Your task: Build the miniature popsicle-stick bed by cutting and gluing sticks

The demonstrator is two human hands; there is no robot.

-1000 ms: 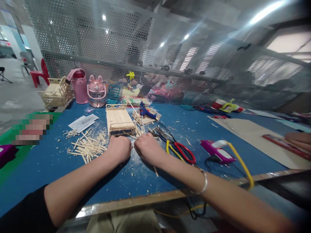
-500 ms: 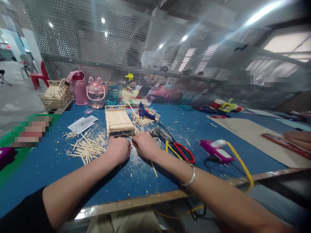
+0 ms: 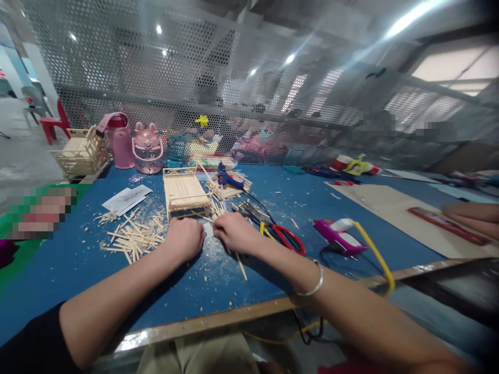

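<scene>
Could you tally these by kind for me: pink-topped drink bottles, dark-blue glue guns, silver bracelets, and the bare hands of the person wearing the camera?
Pink-topped drink bottles: 2
Dark-blue glue gun: 1
Silver bracelet: 1
Wearer's bare hands, left hand and right hand: 2
Total: 6

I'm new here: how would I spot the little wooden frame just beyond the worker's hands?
Find the blue table, then the left hand. Just beyond it stands the little wooden frame, with a flat slatted top and railed ends. Its lookalike is farther left, beside the pink flask; this one sits nearer that hand.
</scene>
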